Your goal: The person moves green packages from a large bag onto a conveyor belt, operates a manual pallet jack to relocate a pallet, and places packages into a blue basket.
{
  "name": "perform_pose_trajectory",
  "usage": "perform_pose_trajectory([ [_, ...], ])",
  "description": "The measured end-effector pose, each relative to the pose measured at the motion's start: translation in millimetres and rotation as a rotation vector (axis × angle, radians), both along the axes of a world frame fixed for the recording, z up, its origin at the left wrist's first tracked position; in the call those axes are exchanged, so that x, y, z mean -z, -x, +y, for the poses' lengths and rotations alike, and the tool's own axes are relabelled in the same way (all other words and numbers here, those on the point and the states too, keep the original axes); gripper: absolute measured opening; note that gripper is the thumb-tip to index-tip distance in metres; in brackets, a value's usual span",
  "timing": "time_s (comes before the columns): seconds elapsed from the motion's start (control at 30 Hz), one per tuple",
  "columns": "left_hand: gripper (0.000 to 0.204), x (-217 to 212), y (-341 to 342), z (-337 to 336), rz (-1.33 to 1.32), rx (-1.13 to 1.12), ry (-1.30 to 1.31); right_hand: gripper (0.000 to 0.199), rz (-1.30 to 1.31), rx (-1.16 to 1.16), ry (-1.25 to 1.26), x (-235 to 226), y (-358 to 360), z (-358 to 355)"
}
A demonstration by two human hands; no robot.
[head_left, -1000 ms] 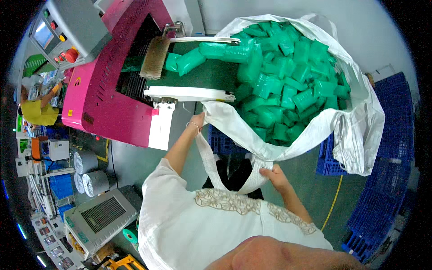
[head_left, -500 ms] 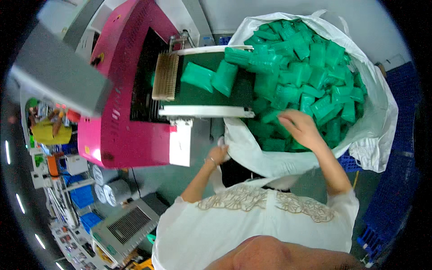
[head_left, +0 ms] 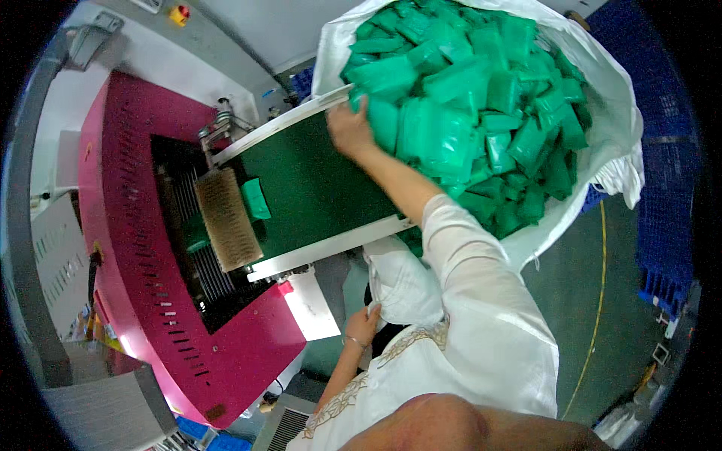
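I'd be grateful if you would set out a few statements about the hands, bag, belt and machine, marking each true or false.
1. The left hand holds fabric of the white bag. True.
2. The bracelet sits on the right wrist. False: it is on the left one.
3. The right hand is at the bag end of the green belt. True.
4. The packets in the bag are yellow. False: they are green.
5. A small green piece lies beside the brush. True.
6. The machine is blue. False: its casing is pink.
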State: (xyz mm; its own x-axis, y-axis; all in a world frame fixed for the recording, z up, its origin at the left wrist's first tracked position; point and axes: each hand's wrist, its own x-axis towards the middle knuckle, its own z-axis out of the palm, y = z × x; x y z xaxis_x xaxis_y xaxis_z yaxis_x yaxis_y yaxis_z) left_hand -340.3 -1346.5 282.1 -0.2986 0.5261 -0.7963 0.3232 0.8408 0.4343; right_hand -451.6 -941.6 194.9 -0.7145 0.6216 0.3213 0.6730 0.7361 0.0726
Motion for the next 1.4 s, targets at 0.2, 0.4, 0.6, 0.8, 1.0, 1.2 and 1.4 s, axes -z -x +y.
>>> perform_pose_trajectory([
  [0.2, 0.065, -2.8, -1.8, 2.3, 0.08, -0.069, -0.013, 0.023, -0.411, 0.515, 0.169, -14.0, -212.4, 120.9],
  [0.4, 0.067, 2.9, -12.1, 2.9, -0.035, -0.289, 0.066, 0.033, -0.578, 0.86, 0.381, -14.0, -452.2, 104.2],
  [0.6, 0.071, -10.2, -23.6, 14.5, 0.051, -0.278, 0.004, 0.038, 0.366, 0.052, -0.045, -43.0, -250.7, 186.0],
  [0.8, 0.058, 10.1, -28.3, -5.4, 0.052, -0.345, 0.107, 0.043, -0.006, -0.225, 0.66, 76.9, 13.6, 242.2],
  [1.0, 0.038, 30.0, -46.7, -33.1, 0.077, -0.501, 0.078, 0.051, -0.629, -0.885, 0.853, 139.8, 5.2, 252.5],
  [1.2, 0.037, 2.2, -31.5, -6.5, 0.004, -0.643, -0.156, 0.042, -0.797, -0.412, 1.033, 12.1, -105.6, 176.9],
  [1.4, 0.039, -12.5, -22.1, 5.1, 0.046, -0.527, -0.057, 0.073, -0.88, -0.494, 0.74, -25.7, -326.8, 59.0],
])
